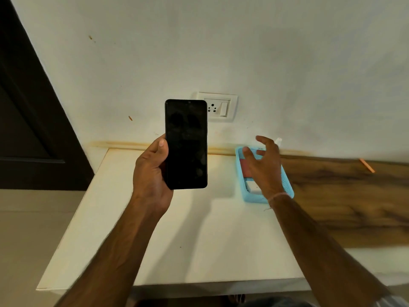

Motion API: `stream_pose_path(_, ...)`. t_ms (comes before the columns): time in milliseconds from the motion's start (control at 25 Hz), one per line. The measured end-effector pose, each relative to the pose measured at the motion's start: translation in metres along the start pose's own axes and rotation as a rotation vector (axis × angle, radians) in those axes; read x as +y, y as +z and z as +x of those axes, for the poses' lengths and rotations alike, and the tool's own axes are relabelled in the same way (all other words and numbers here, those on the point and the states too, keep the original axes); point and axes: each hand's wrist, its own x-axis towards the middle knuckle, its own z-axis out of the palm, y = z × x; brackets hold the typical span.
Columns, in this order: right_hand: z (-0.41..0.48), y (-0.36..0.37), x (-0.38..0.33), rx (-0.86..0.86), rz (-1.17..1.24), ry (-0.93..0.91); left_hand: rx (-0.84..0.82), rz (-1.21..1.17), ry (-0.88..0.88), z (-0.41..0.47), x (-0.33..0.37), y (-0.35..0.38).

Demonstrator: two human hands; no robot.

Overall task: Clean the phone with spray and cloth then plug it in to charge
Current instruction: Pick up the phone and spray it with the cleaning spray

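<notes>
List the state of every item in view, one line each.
phone, screen dark and smudged, no cable attached, held upright off the table.
left hand, grips the phone's lower half.
right hand, open, fingers spread over the blue basket.
blue basket, on the table, holds a white charger block and a reddish cloth.
wall socket, nothing plugged in; switch position unclear.

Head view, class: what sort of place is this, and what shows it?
Probably a room in a home: a white table against a painted wall, a wall socket with switch, and a dark door.
</notes>
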Motion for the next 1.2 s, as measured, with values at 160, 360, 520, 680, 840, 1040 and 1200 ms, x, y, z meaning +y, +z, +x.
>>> stream_pose_path(160, 0.037, -0.006, 0.045, 0.145, -0.282, -0.052, 0.003, -0.015, -0.004, 0.001, -0.002, -0.003)
stream_pose_path(360, 0.079, 0.004, 0.071, 0.084, -0.418, 0.204, -0.035, -0.014, -0.044, 0.0, -0.006, -0.006)
stream_pose_path(520, 0.094, 0.014, 0.092, 0.084, -0.488, 0.295, -0.047, -0.035, -0.077, 0.0, -0.008, -0.01)
stream_pose_path(680, 0.096, 0.016, 0.107, 0.134, -0.512, 0.22, -0.016, -0.03, -0.086, 0.002, -0.009, -0.016)
stream_pose_path(840, 0.093, 0.007, 0.103, 0.131, -0.406, 0.139, 0.009, -0.031, -0.105, 0.002, -0.009, -0.023)
stream_pose_path(1040, 0.078, -0.01, 0.067, 0.092, -0.225, -0.057, 0.024, -0.088, -0.135, 0.0, -0.01, -0.021)
stream_pose_path(1200, 0.047, -0.017, 0.019, 0.04, -0.067, -0.131, 0.063, -0.117, -0.168, -0.001, -0.015, -0.017)
